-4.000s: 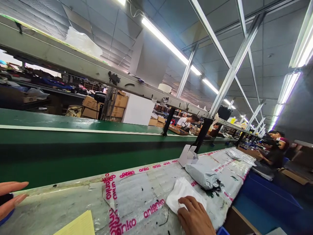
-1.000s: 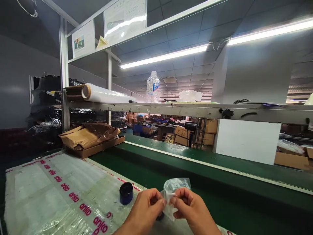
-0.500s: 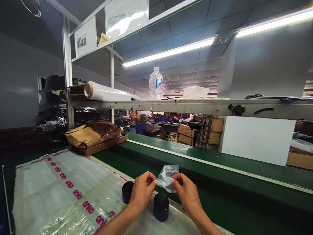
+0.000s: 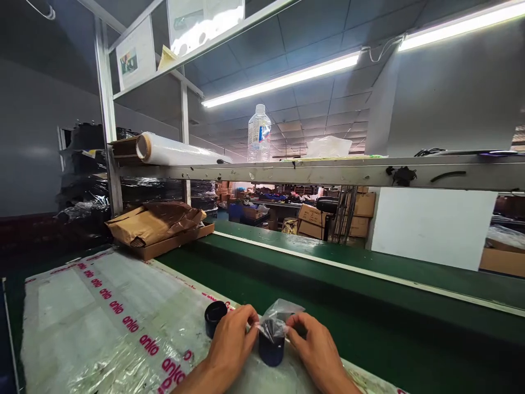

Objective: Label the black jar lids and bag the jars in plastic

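A clear plastic bag (image 4: 283,310) is stretched between my two hands, its lower part lying over the top of a dark blue cylinder (image 4: 271,351) that stands on the table. My left hand (image 4: 235,338) pinches the bag's left edge between thumb and fingers. On the opposite edge, my right hand (image 4: 312,342) grips the plastic in the same way. Just left of my left hand stands a second dark cylindrical piece (image 4: 215,317), with a hollow-looking top. The bag hides the near cylinder's upper end.
Plastic sheeting printed "anko" (image 4: 102,323) covers the table. Beyond it runs a green conveyor belt (image 4: 328,279). A cardboard tray with brown paper (image 4: 158,227) sits at the left. Overhead, a shelf (image 4: 311,172) carries a plastic bottle (image 4: 259,134) and a film roll (image 4: 176,149).
Both hands have moved down with the plastic bag, from above the near cylinder onto its top. The second cylinder stays where it was.
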Motion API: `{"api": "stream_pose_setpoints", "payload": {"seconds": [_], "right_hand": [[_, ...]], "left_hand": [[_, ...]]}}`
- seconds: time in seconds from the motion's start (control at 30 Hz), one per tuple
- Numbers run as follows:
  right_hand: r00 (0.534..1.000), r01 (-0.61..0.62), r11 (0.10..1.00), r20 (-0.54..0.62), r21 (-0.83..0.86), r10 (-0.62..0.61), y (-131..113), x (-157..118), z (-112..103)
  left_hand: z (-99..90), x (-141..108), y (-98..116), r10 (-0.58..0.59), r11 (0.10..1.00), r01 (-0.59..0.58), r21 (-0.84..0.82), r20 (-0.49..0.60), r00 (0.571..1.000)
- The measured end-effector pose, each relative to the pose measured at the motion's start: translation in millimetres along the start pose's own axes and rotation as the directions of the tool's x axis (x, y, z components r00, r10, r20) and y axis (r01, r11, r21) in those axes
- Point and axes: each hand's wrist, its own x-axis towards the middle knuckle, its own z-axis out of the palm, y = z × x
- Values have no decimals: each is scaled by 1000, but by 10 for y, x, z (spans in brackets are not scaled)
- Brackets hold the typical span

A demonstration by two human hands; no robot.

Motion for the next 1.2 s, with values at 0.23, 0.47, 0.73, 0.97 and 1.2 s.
{"api": "stream_pose_setpoints", "payload": {"seconds": [0.23, 0.47, 0.73, 0.97, 1.2], "right_hand": [[974, 220, 966, -21, -135, -225, 84, -186, 4], [837, 511, 785, -2, -349, -547, 174, -230, 5], [614, 671, 475, 66, -570, -787, 305, -247, -32], [557, 714, 306, 246, -630, -793, 234, -233, -151], [749, 638, 503, 319, -583, -580, 72, -152, -113]], "left_hand": [[113, -123, -220, 319, 922, -309, 234, -4, 948], [130, -90, -380, 644, 654, -577, 490, 40, 764], [8, -110, -377, 808, 370, -680, 633, 141, 572], [-10, -88, -360, 799, 249, -762, 598, 318, 510], [12, -19, -245, 422, 754, -587, 296, 466, 777]]}}
